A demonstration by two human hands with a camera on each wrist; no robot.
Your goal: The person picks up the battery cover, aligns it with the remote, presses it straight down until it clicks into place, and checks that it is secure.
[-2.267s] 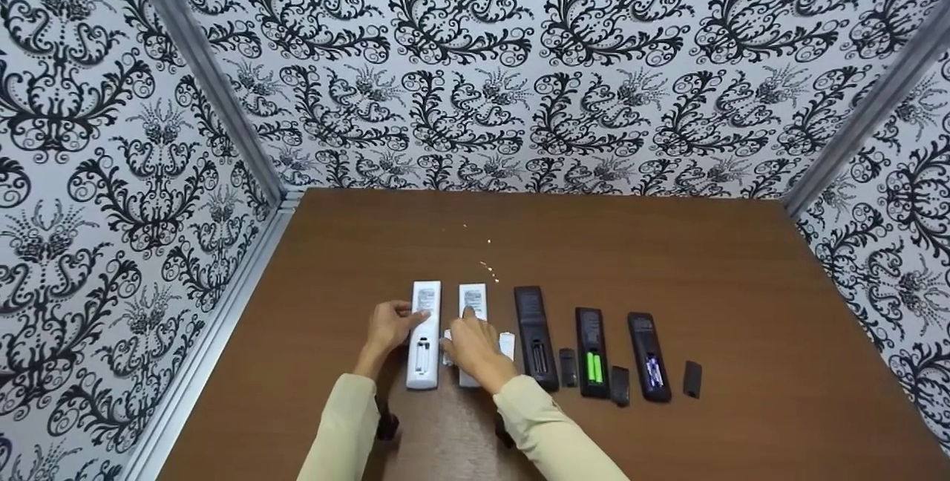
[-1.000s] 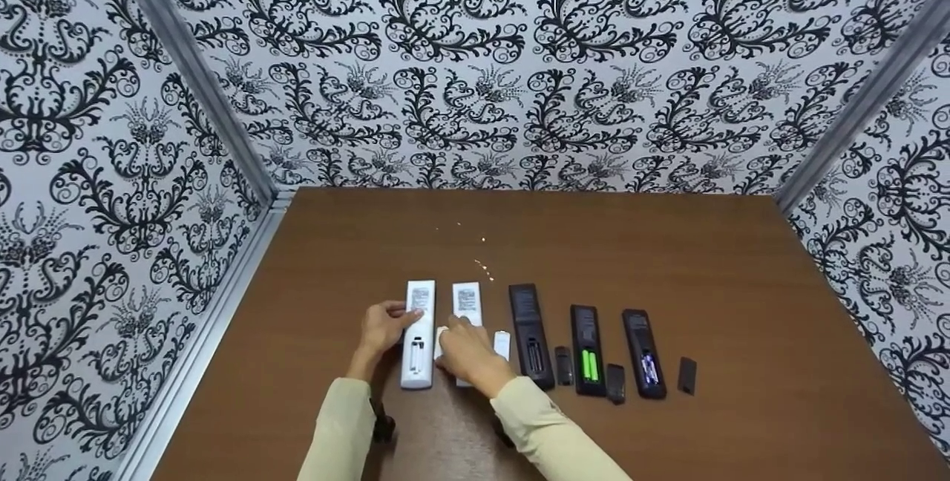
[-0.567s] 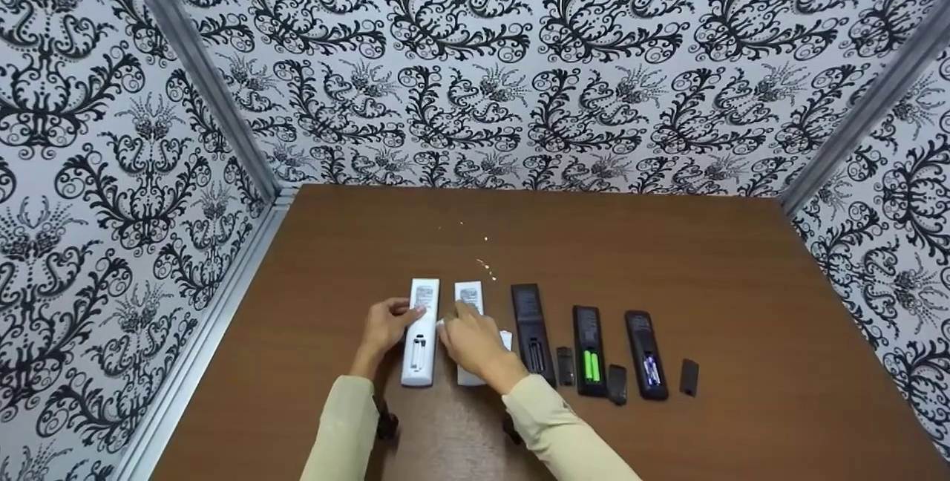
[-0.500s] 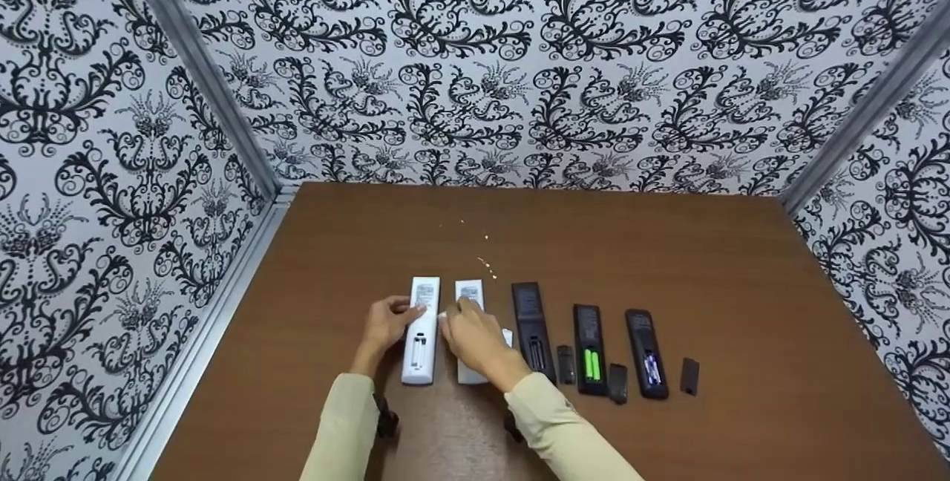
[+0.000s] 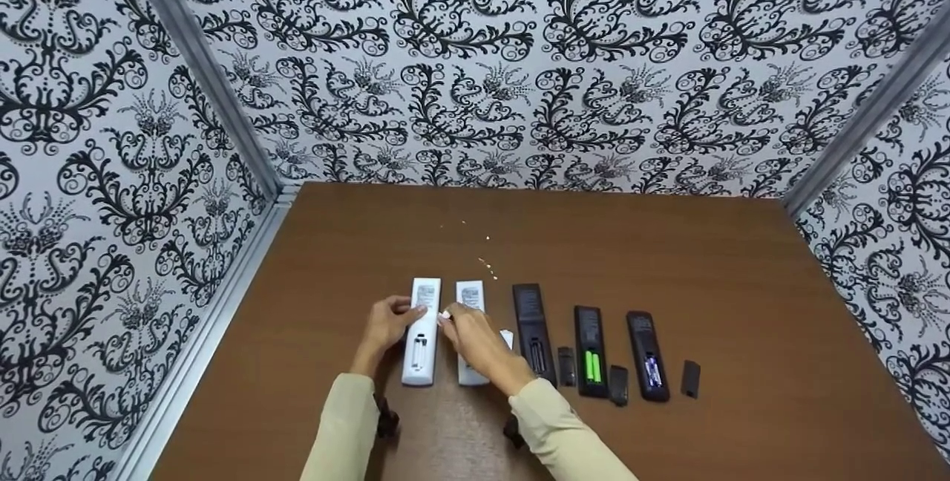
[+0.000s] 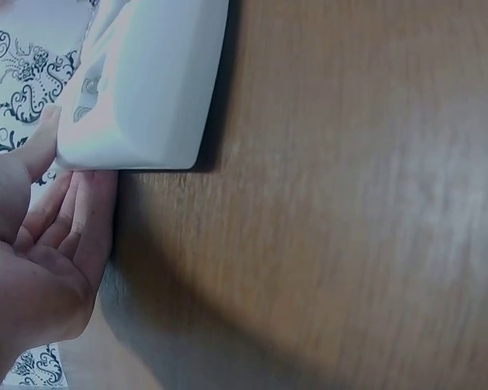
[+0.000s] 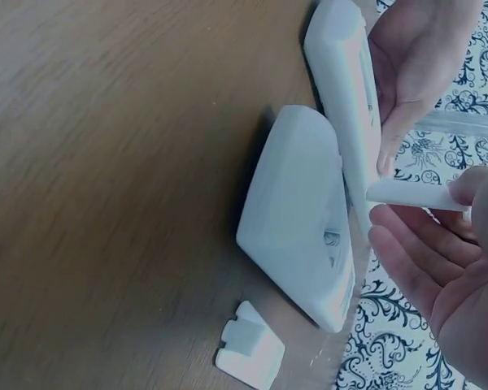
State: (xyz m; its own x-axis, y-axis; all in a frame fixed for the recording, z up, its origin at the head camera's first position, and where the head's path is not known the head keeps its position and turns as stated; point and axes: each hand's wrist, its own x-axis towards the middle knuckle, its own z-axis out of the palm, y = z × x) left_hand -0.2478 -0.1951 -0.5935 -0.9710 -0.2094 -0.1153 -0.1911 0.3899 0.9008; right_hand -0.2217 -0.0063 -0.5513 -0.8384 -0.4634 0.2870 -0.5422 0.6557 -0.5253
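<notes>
Head: my left hand (image 5: 382,327) gripped left white remote (image 5: 424,326), compartment (image 5: 420,354) uncovered; black remotes (image 5: 588,326), right, likewise. Left wrist: thumb (image 6: 39,149) and fingers (image 6: 83,213) clasped its edge. Right wrist: my right hand (image 7: 457,278) pinched white cover (image 7: 411,194), not yet fitted.

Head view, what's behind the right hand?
Behind the right hand lie a white remote, its two ends showing, and a white cover, partly showing. The remote's middle and the rest of the cover are hidden.
</notes>
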